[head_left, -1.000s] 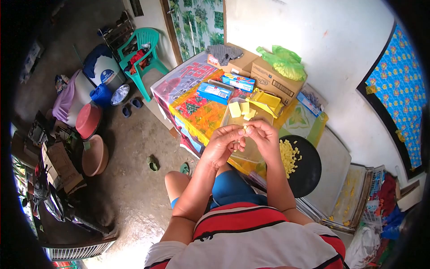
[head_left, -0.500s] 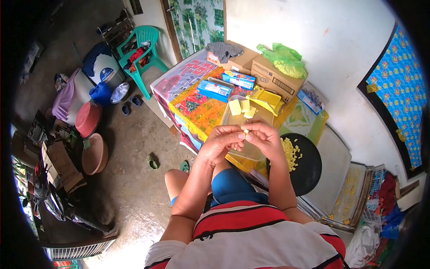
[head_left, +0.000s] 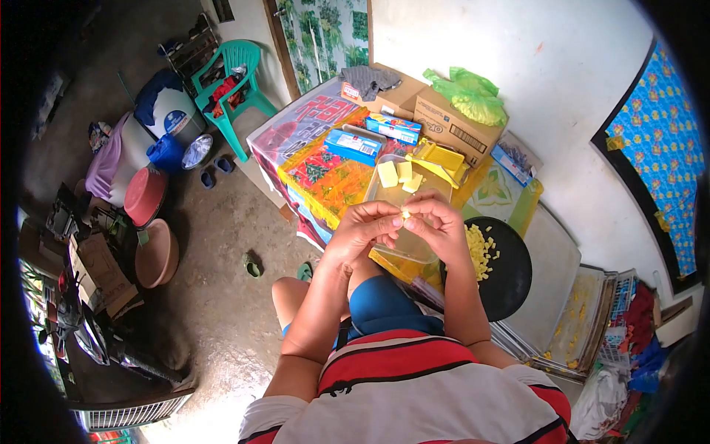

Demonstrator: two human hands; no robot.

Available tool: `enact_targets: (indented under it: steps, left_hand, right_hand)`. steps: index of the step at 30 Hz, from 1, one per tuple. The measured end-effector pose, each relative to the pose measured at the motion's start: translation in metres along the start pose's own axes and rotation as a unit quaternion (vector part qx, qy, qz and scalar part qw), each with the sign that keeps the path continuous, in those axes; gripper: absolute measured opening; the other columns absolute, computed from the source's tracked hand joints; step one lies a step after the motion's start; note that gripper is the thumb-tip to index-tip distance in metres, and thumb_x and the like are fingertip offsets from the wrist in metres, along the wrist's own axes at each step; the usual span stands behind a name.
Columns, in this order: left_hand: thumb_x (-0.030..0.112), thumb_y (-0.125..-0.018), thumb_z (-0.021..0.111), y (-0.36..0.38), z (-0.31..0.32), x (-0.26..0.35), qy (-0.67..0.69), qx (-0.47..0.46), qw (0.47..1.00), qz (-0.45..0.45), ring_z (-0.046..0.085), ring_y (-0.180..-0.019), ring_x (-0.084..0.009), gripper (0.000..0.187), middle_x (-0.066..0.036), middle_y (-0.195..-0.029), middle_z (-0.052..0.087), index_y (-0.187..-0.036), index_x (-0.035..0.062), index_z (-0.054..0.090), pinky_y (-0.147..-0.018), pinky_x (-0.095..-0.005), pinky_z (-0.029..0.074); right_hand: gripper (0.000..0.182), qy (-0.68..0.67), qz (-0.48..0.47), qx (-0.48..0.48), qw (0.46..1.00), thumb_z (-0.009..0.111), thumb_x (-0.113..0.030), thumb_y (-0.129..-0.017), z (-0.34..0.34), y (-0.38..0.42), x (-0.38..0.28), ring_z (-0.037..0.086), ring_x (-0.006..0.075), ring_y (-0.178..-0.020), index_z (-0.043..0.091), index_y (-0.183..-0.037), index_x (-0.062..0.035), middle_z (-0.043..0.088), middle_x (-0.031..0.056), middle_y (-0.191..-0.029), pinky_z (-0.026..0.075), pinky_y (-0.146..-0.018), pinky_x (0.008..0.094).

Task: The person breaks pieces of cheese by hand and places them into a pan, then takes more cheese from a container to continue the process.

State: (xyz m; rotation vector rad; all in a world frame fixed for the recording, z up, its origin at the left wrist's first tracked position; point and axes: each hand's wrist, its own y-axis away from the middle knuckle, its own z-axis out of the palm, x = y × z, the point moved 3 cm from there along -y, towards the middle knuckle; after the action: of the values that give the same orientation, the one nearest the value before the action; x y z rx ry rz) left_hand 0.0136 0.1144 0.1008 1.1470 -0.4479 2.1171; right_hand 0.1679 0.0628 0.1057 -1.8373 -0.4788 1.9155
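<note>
My left hand [head_left: 364, 231] and my right hand [head_left: 440, 228] meet at the fingertips, both pinching one small pale yellow piece [head_left: 405, 214]. They hover over a clear plastic tray [head_left: 414, 250] on the table. At the tray's far end lie three pale yellow blocks [head_left: 397, 175]. Right of my right hand sits a black round pan [head_left: 510, 285] holding a heap of several small yellow cut bits [head_left: 477, 255].
The low table [head_left: 325, 181] has a colourful cloth, blue boxes [head_left: 353, 145], a yellow plastic container [head_left: 442, 160], cardboard boxes [head_left: 455, 129] and a green bag [head_left: 470, 96]. Metal trays [head_left: 569, 311] are stacked at right. A green chair [head_left: 237, 81], tubs and sandals stand on the floor at left.
Both hands have stayed together on the small piece, with only slight shifts of the fingers. The view has moved a little.
</note>
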Motion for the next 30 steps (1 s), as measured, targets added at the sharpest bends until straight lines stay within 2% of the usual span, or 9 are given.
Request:
enact_targets:
  steps: [2, 5, 8, 11, 14, 17, 20, 23, 30]
  left_hand:
    - [0.01, -0.08, 0.072, 0.0, -0.003, 0.005, -0.024, -0.024, 0.999, -0.009, 0.062, -0.065, -0.0103, 0.019, -0.005, -0.078, 0.066, -0.095, -0.0008, 0.066, -0.059, -0.0221, 0.051]
    - [0.002, -0.079, 0.07, -0.001, -0.007, 0.01, -0.066, -0.061, 0.995, -0.03, 0.063, -0.067, -0.0133, 0.016, -0.008, -0.078, 0.066, -0.093, -0.0029, 0.065, -0.061, -0.0237, 0.052]
    - [0.0, -0.076, 0.071, -0.002, -0.006, 0.013, -0.109, -0.093, 0.987, -0.065, 0.063, -0.068, -0.0146, 0.017, -0.008, -0.08, 0.065, -0.092, -0.0038, 0.065, -0.063, -0.0244, 0.052]
    - [-0.001, -0.075, 0.072, -0.004, -0.006, 0.011, -0.095, -0.121, 0.986, -0.063, 0.063, -0.068, -0.0152, 0.018, -0.009, -0.08, 0.065, -0.091, -0.0047, 0.065, -0.063, -0.0261, 0.053]
    - [0.001, -0.077, 0.071, -0.005, -0.007, 0.006, -0.027, -0.113, 0.99, -0.079, 0.064, -0.067, -0.0161, 0.017, -0.01, -0.08, 0.065, -0.092, -0.0052, 0.064, -0.061, -0.0291, 0.055]
    - [0.004, -0.08, 0.069, -0.003, -0.011, -0.003, 0.029, -0.093, 0.99, -0.098, 0.064, -0.066, -0.0167, 0.017, -0.011, -0.079, 0.065, -0.093, -0.0053, 0.063, -0.059, -0.0315, 0.057]
    - [0.01, -0.082, 0.069, 0.001, -0.005, -0.007, 0.048, -0.063, 0.992, -0.101, 0.062, -0.063, -0.0128, 0.019, -0.008, -0.075, 0.064, -0.094, -0.0041, 0.064, -0.058, -0.0282, 0.057]
    - [0.01, -0.083, 0.068, 0.005, -0.002, -0.01, 0.07, -0.022, 0.995, -0.063, 0.062, -0.063, -0.0123, 0.018, -0.007, -0.076, 0.065, -0.094, -0.0039, 0.064, -0.058, -0.0278, 0.056]
    - [0.006, -0.082, 0.069, 0.01, -0.005, -0.006, -0.051, 0.01, 0.998, 0.02, 0.063, -0.062, -0.0126, 0.014, -0.007, -0.078, 0.065, -0.092, -0.0032, 0.065, -0.058, -0.0274, 0.056]
  right_hand:
    - [0.017, 0.043, -0.007, -0.013, 0.999, 0.072, -0.002, -0.078, -0.003, 0.0, -0.001, 0.058, 0.0118, -0.09, 0.068, -0.095, -0.0029, 0.059, 0.0073, -0.103, 0.047, -0.076, 0.0241]
    - [0.019, 0.096, -0.026, -0.053, 0.994, 0.075, -0.004, -0.075, -0.005, -0.001, -0.012, 0.058, 0.0138, -0.092, 0.069, -0.092, -0.004, 0.06, 0.0068, -0.102, 0.046, -0.078, 0.0254]
    - [0.02, 0.096, -0.047, -0.075, 0.991, 0.076, -0.005, -0.073, -0.004, 0.0, -0.015, 0.058, 0.0163, -0.096, 0.07, -0.092, -0.0044, 0.061, 0.0065, -0.101, 0.046, -0.082, 0.0281]
    - [0.019, 0.025, -0.01, -0.08, 0.996, 0.075, -0.004, -0.074, -0.002, 0.002, -0.012, 0.057, 0.0185, -0.099, 0.07, -0.092, -0.004, 0.061, 0.0068, -0.101, 0.045, -0.086, 0.0299]
    - [0.016, 0.038, -0.007, -0.077, 0.996, 0.072, -0.003, -0.077, 0.001, 0.003, -0.011, 0.058, 0.0166, -0.097, 0.068, -0.092, -0.0019, 0.06, 0.0077, -0.102, 0.046, -0.084, 0.029]
    - [0.016, -0.01, 0.018, -0.069, 0.997, 0.068, -0.001, -0.081, 0.003, 0.007, -0.003, 0.058, 0.015, -0.095, 0.066, -0.096, 0.0004, 0.058, 0.0087, -0.105, 0.047, -0.082, 0.0282]
    - [0.017, -0.103, 0.035, -0.034, 0.994, 0.065, 0.0, -0.084, 0.004, 0.01, 0.009, 0.058, 0.0143, -0.094, 0.063, -0.101, 0.0015, 0.055, 0.0096, -0.109, 0.049, -0.08, 0.0277]
    - [0.02, -0.122, 0.03, -0.021, 0.992, 0.064, 0.003, -0.084, 0.003, 0.01, 0.014, 0.057, 0.0152, -0.096, 0.063, -0.104, 0.0012, 0.053, 0.0094, -0.111, 0.049, -0.08, 0.0282]
    - [0.021, -0.144, 0.023, -0.012, 0.989, 0.063, 0.006, -0.083, 0.004, 0.009, 0.01, 0.054, 0.0157, -0.103, 0.063, -0.103, 0.001, 0.053, 0.0102, -0.112, 0.048, -0.084, 0.0289]
